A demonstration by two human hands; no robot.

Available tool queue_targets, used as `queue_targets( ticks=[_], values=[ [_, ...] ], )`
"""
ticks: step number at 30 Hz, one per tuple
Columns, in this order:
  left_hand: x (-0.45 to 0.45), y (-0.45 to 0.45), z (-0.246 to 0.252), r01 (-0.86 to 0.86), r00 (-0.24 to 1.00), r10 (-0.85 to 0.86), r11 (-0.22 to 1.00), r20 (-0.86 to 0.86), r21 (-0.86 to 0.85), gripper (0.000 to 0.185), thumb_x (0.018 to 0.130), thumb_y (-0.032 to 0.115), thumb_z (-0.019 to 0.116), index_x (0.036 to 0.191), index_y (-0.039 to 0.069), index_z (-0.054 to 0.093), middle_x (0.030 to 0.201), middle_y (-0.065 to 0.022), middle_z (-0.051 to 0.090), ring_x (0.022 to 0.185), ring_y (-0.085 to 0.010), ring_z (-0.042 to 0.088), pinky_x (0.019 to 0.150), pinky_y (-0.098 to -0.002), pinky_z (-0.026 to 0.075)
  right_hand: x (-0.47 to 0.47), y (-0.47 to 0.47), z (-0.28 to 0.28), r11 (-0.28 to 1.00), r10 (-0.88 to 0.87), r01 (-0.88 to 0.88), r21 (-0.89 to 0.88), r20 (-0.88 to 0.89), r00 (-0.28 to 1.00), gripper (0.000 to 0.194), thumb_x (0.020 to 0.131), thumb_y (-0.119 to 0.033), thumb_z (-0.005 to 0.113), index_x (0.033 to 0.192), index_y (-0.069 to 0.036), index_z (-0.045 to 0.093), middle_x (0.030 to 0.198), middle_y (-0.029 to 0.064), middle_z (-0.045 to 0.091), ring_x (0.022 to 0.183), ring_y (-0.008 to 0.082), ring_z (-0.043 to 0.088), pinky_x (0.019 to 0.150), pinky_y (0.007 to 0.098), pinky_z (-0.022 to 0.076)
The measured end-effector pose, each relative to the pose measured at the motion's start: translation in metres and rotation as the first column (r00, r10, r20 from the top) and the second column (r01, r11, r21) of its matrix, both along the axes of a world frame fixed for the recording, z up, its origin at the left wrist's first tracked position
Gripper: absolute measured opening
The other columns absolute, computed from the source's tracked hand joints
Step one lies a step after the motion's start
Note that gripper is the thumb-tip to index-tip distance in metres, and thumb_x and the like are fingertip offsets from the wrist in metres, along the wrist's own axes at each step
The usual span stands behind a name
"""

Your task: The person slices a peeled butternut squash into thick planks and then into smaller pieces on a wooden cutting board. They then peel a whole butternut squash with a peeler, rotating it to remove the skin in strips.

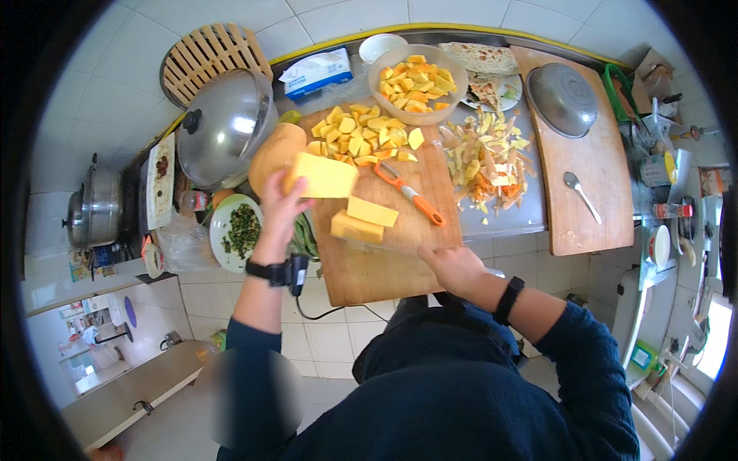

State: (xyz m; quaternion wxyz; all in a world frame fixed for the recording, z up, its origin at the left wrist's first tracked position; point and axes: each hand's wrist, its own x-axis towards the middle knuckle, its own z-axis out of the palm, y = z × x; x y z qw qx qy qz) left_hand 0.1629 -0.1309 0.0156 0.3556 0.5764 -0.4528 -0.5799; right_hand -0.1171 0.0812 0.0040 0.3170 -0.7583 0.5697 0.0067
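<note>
My left hand (279, 207) grips a thick yellow block of peeled squash (324, 175) above the left part of the wooden cutting board (392, 279). Beside that hand lies a large unpeeled squash piece (277, 151). My right hand (458, 268) is closed on the handle end of a knife, whose blade (392, 246) lies low over the board, seen nearly edge-on. Two cut squash slabs (357, 226) rest just beyond the blade. An orange-handled peeler (410, 193) lies further back, near a pile of squash chunks (360, 135).
A plastic bowl of squash pieces (418, 86) stands behind the board. Peelings (490, 161) are heaped to its right. A second board (594, 155) holds an upturned metal bowl (563, 101) and a spoon (582, 197). At left are a lidded wok (222, 129) and a plate of chopped greens (236, 233).
</note>
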Motion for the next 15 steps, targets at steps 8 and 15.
queue_targets(
  ticks=[8, 15],
  values=[
    [0.058, 0.074, -0.015, -0.145, 0.984, 0.138, 0.988, 0.111, 0.059, 0.046, 0.093, 0.015, 0.068, 0.129, 0.000, 0.042, 0.117, -0.0140, 0.060, 0.097, -0.0227, 0.067, 0.077, -0.0344, 0.060, -0.006, -0.038, 0.008, 0.986, -0.125, 0.138, 0.091, -0.137, 0.983, 0.023, 0.088, -0.005, 0.051, 0.111, -0.007, 0.045, 0.087, 0.0192, 0.069, 0.081, 0.0367, 0.070, 0.069, 0.0464, 0.0567],
    [0.017, 0.128, -0.074, -0.134, 0.991, 0.128, 0.928, 0.042, 0.348, 0.046, 0.091, 0.017, 0.072, 0.125, 0.002, 0.045, 0.116, -0.0144, 0.059, 0.094, -0.0234, 0.066, 0.074, -0.0360, 0.060, -0.002, -0.034, 0.022, 0.983, -0.182, 0.180, -0.029, -0.062, 0.981, 0.020, 0.089, -0.004, 0.048, 0.108, -0.007, 0.044, 0.079, 0.0204, 0.067, 0.075, 0.0404, 0.068, 0.065, 0.0500, 0.0550]
  ],
)
